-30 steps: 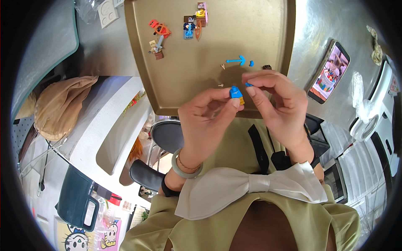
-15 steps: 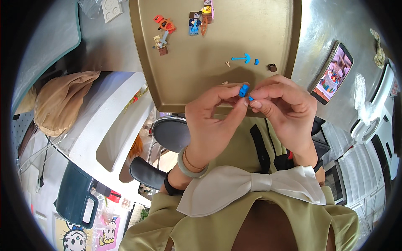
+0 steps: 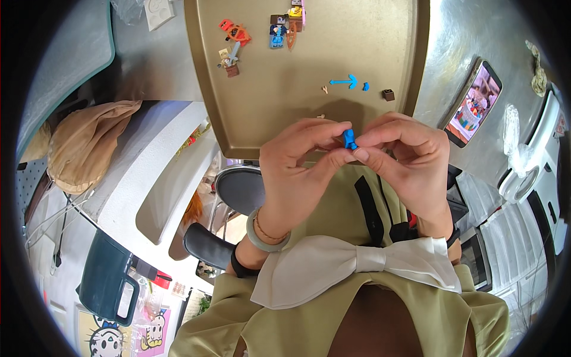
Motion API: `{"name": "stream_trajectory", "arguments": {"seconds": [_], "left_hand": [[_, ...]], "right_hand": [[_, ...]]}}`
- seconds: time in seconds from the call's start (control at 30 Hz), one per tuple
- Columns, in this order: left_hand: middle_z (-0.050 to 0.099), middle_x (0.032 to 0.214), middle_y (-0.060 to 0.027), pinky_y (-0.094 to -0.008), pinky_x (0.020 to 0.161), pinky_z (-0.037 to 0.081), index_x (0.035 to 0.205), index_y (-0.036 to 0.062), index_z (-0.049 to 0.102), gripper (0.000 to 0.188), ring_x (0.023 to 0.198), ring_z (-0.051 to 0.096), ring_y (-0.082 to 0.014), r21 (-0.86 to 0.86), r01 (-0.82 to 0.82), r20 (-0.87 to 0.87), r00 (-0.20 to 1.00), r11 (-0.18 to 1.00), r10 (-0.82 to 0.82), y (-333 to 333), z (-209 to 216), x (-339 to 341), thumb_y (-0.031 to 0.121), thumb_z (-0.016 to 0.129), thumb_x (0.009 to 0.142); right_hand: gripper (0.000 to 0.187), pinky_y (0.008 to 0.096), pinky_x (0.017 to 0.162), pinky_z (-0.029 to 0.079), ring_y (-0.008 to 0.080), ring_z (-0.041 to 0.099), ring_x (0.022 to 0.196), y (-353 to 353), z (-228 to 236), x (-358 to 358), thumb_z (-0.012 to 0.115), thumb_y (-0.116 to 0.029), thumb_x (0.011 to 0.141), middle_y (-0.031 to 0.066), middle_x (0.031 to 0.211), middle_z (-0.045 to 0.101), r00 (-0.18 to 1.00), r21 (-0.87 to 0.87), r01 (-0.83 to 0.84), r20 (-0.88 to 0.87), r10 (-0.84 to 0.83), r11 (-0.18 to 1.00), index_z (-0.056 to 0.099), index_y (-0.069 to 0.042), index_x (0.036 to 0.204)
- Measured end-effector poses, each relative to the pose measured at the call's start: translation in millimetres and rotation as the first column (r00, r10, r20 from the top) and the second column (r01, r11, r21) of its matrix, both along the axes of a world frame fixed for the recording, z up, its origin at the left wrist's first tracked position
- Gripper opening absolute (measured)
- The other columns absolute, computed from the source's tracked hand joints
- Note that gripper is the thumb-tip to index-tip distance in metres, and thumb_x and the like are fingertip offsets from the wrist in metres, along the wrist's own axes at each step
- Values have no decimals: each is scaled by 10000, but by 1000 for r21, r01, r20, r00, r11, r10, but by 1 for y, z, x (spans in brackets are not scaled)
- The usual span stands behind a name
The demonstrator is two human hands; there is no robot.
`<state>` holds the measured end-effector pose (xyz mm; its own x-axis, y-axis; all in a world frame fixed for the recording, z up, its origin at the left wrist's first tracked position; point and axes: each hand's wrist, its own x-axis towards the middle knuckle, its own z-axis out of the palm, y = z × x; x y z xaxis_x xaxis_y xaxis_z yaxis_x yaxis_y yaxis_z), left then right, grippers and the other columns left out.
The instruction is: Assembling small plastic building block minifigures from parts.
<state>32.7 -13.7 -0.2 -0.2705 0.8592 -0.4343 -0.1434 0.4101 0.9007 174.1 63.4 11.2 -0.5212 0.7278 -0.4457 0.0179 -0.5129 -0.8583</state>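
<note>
Above the tray's near edge, my left hand pinches a small blue toy-figure torso between thumb and fingertips. From the other side, the thumb and forefinger of my right hand close on a tiny blue arm piece, which touches the torso's side. My fingertips partly cover both pieces. Just beyond my hands lie a blue toy pickaxe, another small blue piece, a brown cube-shaped piece and a tiny tan piece.
Toy figures stand or lie at the far left of the gold tray: a red one, one with a grey sword, a blue one. A phone with a lit picture rests right of the tray, near a clear plastic wrapper.
The blue torso has turned and dropped slightly between my fingers. My right fingertips have come closer to it, and the small arm piece now meets its side.
</note>
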Motion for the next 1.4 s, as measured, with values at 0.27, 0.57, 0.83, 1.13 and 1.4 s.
{"name": "stream_trajectory", "arguments": {"seconds": [0.27,0.57,0.83,1.13,1.4], "left_hand": [[620,920,-112,-235,651,535,957,-7,657,276,745,629,-142,47,53,-62,997,997,-50,3,3,-6,-40,708,688],[609,965,-132,-249,706,541,968,-27,644,317,839,619,-174,188,16,22,1000,982,-20,6,5,-7,-149,646,676],[618,965,-147,-262,710,548,945,-22,641,315,834,622,-196,269,6,-19,1000,963,-1,8,4,-5,-162,641,662],[643,906,-138,-269,668,521,909,-11,648,291,782,632,-219,332,101,-297,955,938,3,12,2,-2,-134,657,646],[643,896,-139,-265,669,531,908,-12,653,270,783,637,-217,286,68,-394,918,956,53,10,5,4,-139,633,670]], "right_hand": [[102,216,673,510,118,620,737,0,2,-1,622,123,743,77,788,632,1000,-89,16,1,-16,996,626,56,821],[234,218,530,488,144,617,591,-8,10,-8,692,81,639,82,732,626,975,531,22,178,-136,847,621,13,851],[259,236,513,478,166,610,596,-11,4,-6,698,78,626,85,750,624,977,600,45,139,-159,799,625,24,868],[187,240,563,480,181,609,656,-4,5,1,709,65,633,103,798,607,990,451,-37,138,-29,892,661,9,804],[157,236,573,482,171,605,656,-10,-5,-5,700,78,640,98,799,606,990,407,10,122,-66,913,656,18,779]]}}
